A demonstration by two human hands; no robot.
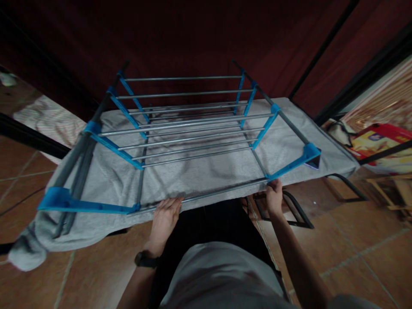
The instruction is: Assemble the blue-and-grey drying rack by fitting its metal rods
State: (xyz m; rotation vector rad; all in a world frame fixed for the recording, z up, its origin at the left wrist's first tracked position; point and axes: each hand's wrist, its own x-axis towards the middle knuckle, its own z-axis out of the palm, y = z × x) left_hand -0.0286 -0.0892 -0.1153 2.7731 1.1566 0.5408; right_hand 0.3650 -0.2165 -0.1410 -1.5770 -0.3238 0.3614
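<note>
A clothes drying rack (193, 148) with metal bars and blue plastic joints stands on a surface covered by a grey cloth (189, 184). Along its near edge runs a thin metal bar (225, 189). My left hand (165, 219) is over this bar, left of its middle, with its fingers curled across it. At the bar's right end, beside the blue corner joint (268, 177), my right hand (274, 197) grips the rack. Blue arms slant out from both near corners to thicker tubes at the sides.
Behind the rack hangs a dark red curtain (180, 38). A small dark object (313, 163) lies on the cloth under the right blue joint. Black metal legs (296, 210) stand on the tiled floor (341, 244). A red and yellow package (380, 141) is at far right.
</note>
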